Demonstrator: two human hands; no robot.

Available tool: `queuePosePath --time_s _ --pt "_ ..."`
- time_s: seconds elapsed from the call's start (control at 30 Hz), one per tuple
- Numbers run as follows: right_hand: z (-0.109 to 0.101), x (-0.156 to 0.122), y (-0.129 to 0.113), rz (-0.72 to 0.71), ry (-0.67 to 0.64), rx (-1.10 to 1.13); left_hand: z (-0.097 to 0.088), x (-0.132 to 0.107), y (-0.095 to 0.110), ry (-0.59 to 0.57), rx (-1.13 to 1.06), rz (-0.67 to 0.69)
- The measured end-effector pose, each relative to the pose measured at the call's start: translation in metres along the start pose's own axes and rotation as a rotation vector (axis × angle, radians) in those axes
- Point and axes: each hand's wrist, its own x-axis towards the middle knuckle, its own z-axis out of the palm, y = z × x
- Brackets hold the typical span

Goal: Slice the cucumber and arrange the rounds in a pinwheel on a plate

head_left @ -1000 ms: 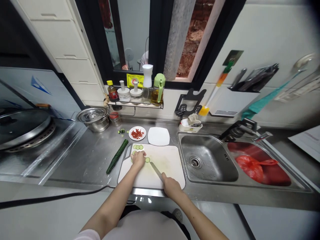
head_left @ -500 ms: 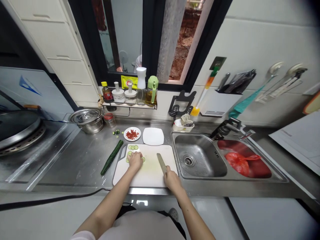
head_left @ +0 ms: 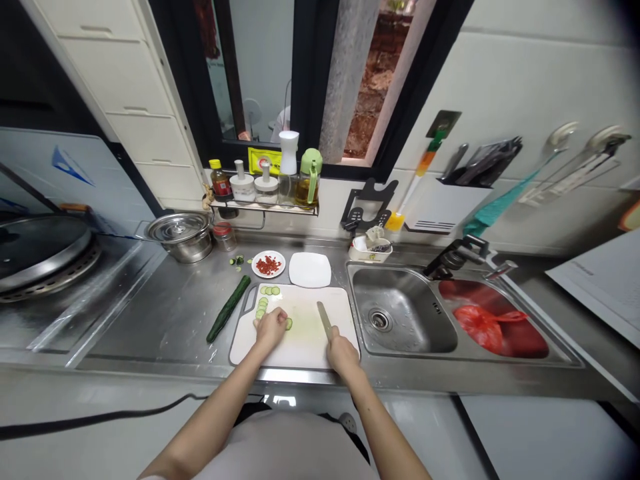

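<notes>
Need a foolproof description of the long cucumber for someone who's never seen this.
On the steel counter, find the white cutting board. Just left of its handle end, off the board, the long cucumber lies at a slant. Unlike the pale round slices on the board, it's one long piece with dark green skin.

A knife (head_left: pixel 324 316) is held by the right hand (head_left: pixel 343 353) over the right part of a white cutting board (head_left: pixel 305 355). By the left hand (head_left: pixel 271 328), a small green piece (head_left: pixel 289 324) is seen; whether it is gripped cannot be told. Cucumber slices (head_left: pixel 263 304) are laid near the board's left edge, and a long cucumber (head_left: pixel 229 309) is placed outside it.
</notes>
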Motion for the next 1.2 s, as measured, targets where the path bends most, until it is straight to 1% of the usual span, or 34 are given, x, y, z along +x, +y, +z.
queuePosePath --time_s 0.1,0.23,0.33,0.43,0.6,0.7,0.8,0.87,1.03,1.2 --pt "0.002 0.000 -0.001 -0.001 0.005 0.009 -0.007 -0.012 -0.022 0.027 -0.066 -0.039" --pt "0.005 0.000 -0.003 -0.008 0.009 0.005 -0.020 -0.012 -0.046 0.138 -0.076 -0.111" --pt "0.006 0.001 -0.005 -0.013 0.005 -0.007 -0.026 -0.004 -0.055 0.196 -0.050 -0.144" --pt "0.007 0.002 -0.007 -0.013 -0.004 -0.014 -0.028 0.002 -0.057 0.217 -0.002 -0.164" --pt "0.006 0.002 -0.007 0.001 -0.017 -0.015 -0.026 0.004 -0.056 0.229 0.118 -0.160" --pt "0.005 0.002 -0.006 -0.004 -0.014 -0.011 -0.024 0.002 -0.055 0.259 0.191 -0.142" --pt "0.005 0.002 -0.007 -0.006 -0.013 -0.014 -0.021 0.002 -0.054 0.290 0.209 -0.137" --pt "0.006 0.002 -0.007 -0.008 -0.012 -0.019 -0.019 0.005 -0.050 0.287 0.192 -0.129" --pt "0.007 0.002 -0.008 -0.019 0.001 -0.027 -0.016 0.027 -0.028 0.262 0.183 -0.082" --pt "0.007 0.000 -0.011 -0.009 -0.001 -0.049 -0.018 0.055 -0.010 0.229 0.242 -0.060"
